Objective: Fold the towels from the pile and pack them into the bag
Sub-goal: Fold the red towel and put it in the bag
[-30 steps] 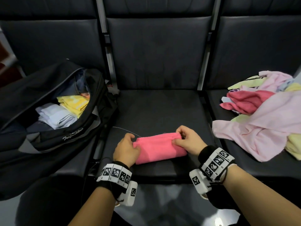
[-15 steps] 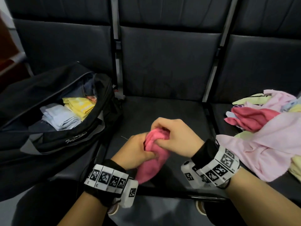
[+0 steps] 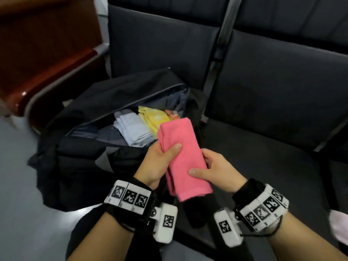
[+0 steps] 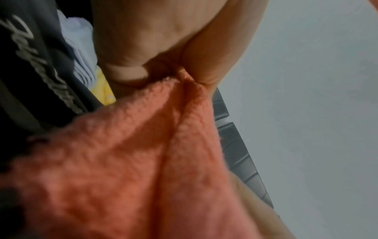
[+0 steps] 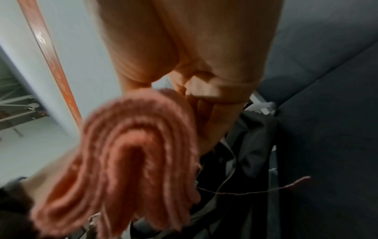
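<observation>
A folded pink towel [image 3: 183, 157] is held in the air between both hands, just right of the open black bag [image 3: 90, 147]. My left hand [image 3: 162, 161] grips its left edge, thumb on top. My right hand [image 3: 211, 168] grips its right side lower down. In the left wrist view the pink towel [image 4: 131, 161] fills the lower frame under my fingers. In the right wrist view the pink towel [image 5: 131, 161] shows its folded layers end-on. Inside the bag lie a folded pale blue towel [image 3: 133, 129] and a yellow towel [image 3: 152, 117].
The bag sits on the left black seat [image 3: 150, 44]; another black seat [image 3: 263, 147] lies to its right. A corner of pale pink cloth [image 3: 339, 227] shows at the right edge. A red-brown bench [image 3: 37, 63] stands at the far left over grey floor [image 3: 18, 204].
The towel was lifted off the middle seat, bunched between both hands, then carried left toward the bag. The view swung left, so the towel pile has left the frame.
</observation>
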A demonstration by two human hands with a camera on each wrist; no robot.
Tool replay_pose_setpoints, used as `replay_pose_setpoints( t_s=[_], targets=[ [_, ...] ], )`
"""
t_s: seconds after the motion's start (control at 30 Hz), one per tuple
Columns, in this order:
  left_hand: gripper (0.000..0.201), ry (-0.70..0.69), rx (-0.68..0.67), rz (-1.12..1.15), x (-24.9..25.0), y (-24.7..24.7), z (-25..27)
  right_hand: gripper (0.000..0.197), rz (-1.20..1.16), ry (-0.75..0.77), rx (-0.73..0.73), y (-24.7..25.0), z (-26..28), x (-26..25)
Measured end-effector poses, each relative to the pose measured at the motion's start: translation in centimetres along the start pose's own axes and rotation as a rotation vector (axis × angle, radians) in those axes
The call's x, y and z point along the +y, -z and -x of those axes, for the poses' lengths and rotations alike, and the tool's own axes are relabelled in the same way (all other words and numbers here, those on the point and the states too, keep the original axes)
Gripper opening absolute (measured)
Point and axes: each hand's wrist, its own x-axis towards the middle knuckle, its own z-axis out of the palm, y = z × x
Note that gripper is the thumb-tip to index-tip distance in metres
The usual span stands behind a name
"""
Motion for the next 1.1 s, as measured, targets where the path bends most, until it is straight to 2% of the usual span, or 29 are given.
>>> replay_pose_setpoints(
  t_s=[0.13, 0.3, 0.4, 0.5, 0.6, 0.67, 0.77, 0.83, 0.97, 1.03, 1.1],
  targets=[
    [0.038, 0.076, 0.11, -0.009, 1.1, 3.8, -2.0, 0.041, -0.02, -0.063, -0.055, -2.3, -4.4, -1.4],
    [0.035, 0.171, 0.151, 0.023, 3.1, 8.7, -3.7, 0.055, -0.076, -0.099, -0.132, -5.6, -10.2, -4.3],
    [0.036, 0.17, 0.256, 0.04, 4.6, 11.7, -5.4, 0.064, -0.092, -0.141, -0.136, -8.1, -14.3, -5.4],
    [0.052, 0.211, 0.435, 0.059, 5.2, 14.9, -7.5, 0.057, -0.085, -0.179, -0.172, -10.8, -17.8, -5.7],
    [0.077, 0.248, 0.518, 0.084, 4.7, 17.2, -9.1, 0.039, -0.086, -0.231, -0.178, -12.9, -20.5, -5.3],
    [0.073, 0.236, 0.561, 0.073, 4.2, 18.6, -10.2, 0.031, -0.125, -0.254, -0.179, -14.2, -21.9, -4.9],
    [0.054, 0.189, 0.634, 0.023, 3.7, 20.5, -12.0, 0.031, -0.162, -0.166, -0.166, -16.1, -23.3, -4.5],
    [0.046, 0.176, 0.67, -0.033, 3.1, 21.5, -12.6, 0.035, -0.076, -0.093, -0.209, -16.9, -23.9, -4.2],
    [0.036, 0.256, 0.542, -0.224, 0.9, 21.4, -12.6, 0.047, 0.369, -0.036, -0.385, -16.7, -24.3, -3.0],
    [0.036, 0.255, 0.522, -0.262, 0.3, 21.3, -13.0, 0.051, 0.497, -0.013, -0.426, -16.4, -24.4, -2.6],
    [0.044, 0.229, 0.506, -0.269, 0.4, 21.2, -13.5, 0.054, 0.594, 0.007, -0.412, -16.2, -24.7, -2.4]
  ],
)
